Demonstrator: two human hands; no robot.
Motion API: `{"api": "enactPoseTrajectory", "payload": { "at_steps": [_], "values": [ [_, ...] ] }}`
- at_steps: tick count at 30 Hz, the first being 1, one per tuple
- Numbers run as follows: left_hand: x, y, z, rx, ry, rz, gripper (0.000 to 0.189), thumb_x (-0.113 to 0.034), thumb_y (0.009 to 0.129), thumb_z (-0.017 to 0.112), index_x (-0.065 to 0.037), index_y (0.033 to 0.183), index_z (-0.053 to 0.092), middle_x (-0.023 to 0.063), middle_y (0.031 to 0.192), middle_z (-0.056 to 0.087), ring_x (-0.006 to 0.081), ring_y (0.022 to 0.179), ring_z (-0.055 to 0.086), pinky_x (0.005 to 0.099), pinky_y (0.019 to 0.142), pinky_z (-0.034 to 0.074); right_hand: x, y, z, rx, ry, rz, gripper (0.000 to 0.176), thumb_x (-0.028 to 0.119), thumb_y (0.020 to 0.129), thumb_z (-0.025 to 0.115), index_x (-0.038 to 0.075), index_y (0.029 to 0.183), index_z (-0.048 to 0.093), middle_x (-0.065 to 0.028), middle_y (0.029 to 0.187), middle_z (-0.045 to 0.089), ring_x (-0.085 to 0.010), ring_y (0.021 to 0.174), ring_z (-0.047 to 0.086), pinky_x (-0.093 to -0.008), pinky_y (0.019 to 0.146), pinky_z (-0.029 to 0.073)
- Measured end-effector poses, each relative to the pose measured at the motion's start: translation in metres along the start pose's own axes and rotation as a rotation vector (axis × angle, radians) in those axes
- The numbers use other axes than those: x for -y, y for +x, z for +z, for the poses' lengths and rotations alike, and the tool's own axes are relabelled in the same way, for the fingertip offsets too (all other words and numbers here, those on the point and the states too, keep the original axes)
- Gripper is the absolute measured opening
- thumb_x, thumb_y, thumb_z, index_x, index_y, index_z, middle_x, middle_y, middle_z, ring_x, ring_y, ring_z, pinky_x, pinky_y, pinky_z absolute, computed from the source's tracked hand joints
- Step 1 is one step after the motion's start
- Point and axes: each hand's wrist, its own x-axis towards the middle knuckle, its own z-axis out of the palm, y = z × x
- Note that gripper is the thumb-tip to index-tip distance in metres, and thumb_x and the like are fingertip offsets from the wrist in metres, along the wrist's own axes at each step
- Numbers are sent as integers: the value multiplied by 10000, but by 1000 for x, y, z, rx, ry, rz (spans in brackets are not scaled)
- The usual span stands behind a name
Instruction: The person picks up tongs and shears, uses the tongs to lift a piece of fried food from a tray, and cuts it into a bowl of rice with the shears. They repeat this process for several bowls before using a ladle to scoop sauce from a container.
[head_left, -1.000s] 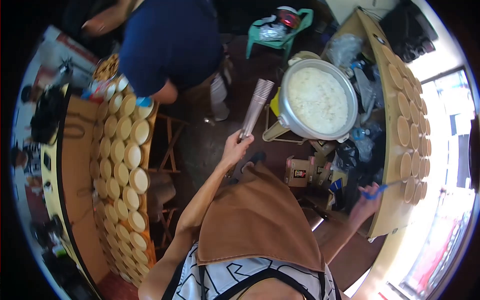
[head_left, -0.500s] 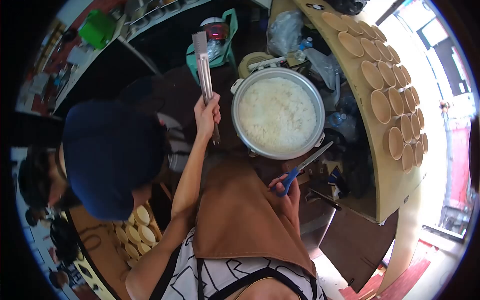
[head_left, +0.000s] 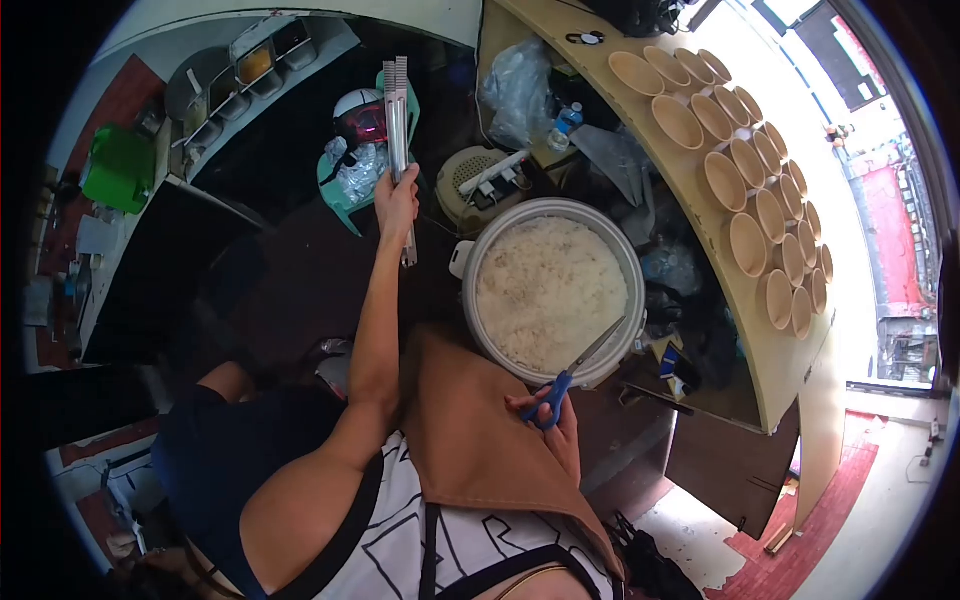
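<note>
My left hand (head_left: pixel 398 205) is wrapped round a pair of metal tongs (head_left: pixel 397 120), held upright with the toothed ends pointing away from me. Blue-handled scissors (head_left: pixel 549 402) are in my right hand (head_left: pixel 564 430), low in front of my brown apron (head_left: pixel 475 430). Their blades point away and overlap the near right rim of a big round pot (head_left: pixel 472 310) in this view. White rice (head_left: pixel 550 285) fills the pot, which stands between and beyond my hands.
Rows of brown paper bowls (head_left: pixel 725 182) stand on the counter (head_left: pixel 690 170) at right. Beyond the pot are a power strip (head_left: pixel 495 172), a plastic bag (head_left: pixel 520 95) and a green chair (head_left: pixel 335 185) bearing a helmet (head_left: pixel 358 115). A person in dark clothing (head_left: pixel 200 450) is close at left.
My view has turned, and the pot sits lower in it. The scissor blades now overlap the pot's rim. The other person has shifted lower at left. Both hands keep their holds.
</note>
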Motion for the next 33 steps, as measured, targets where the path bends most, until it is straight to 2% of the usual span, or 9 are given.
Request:
{"api": "enactPoseTrajectory", "payload": {
  "at_steps": [7,10,14,17,20,23,27,30,33],
  "values": [
    [22,42,-50,-165,149,-58,255,-287,932,673,-68,1036,592,-17,616,461,94,417,434,274,361,320,-8,6,4,38,-38,53,412,363,992,646,30,1181,494,-177,995,715,-319,1158,624,-456,1078,407],
    [18,60,-62,-172,437,-104,252,-307,931,667,-64,947,606,4,606,490,116,418,455,310,372,342,-13,14,11,44,2,34,378,336,1007,626,28,1182,494,-179,1006,718,-330,1202,604,-458,1091,395],
    [31,103,-83,-77,393,-160,266,-321,930,668,-63,916,604,9,614,500,120,427,464,317,387,357,-24,41,30,60,-55,22,352,314,1011,623,31,1177,495,-186,1027,720,-340,1244,582,-461,1102,385],
    [34,146,-107,-10,297,-220,229,-301,936,674,-93,960,583,-11,631,463,95,412,415,287,367,342,-29,71,55,48,-75,72,380,361,1002,628,45,1173,502,-172,1033,713,-333,1224,591,-469,1102,393],
    [53,194,-160,13,315,-327,253,-301,931,660,-55,965,610,25,629,491,118,433,455,313,399,384,-34,114,89,124,-172,101,382,354,997,638,41,1171,505,-181,1034,720,-335,1206,605,-474,1100,397],
    [91,236,-246,117,452,-542,270,-271,906,685,-12,866,622,51,629,538,143,450,507,318,408,423,-37,159,129,175,-232,187,297,282,1021,607,27,1147,522,-183,1039,733,-321,1187,627,-429,1107,384],
    [105,248,-344,199,478,-803,271,-229,878,727,7,810,615,64,623,559,156,458,534,330,418,454,-34,232,200,262,-392,226,309,296,1003,632,27,1124,542,-177,1003,743,-303,1161,643,-406,1098,391],
    [95,242,-396,91,231,-932,247,-218,885,731,4,869,623,54,647,566,138,459,510,324,422,458,-38,292,240,372,-508,268,335,294,988,657,19,1150,557,-166,1006,745,-280,1115,662,-386,1066,421],
    [79,228,-441,-128,59,-846,241,-213,907,714,2,966,620,43,675,570,115,485,506,293,426,448,-36,359,292,538,-746,290,380,273,968,691,0,1209,580,-146,1031,744,-229,1058,675,-346,1000,466]
  ]
}}
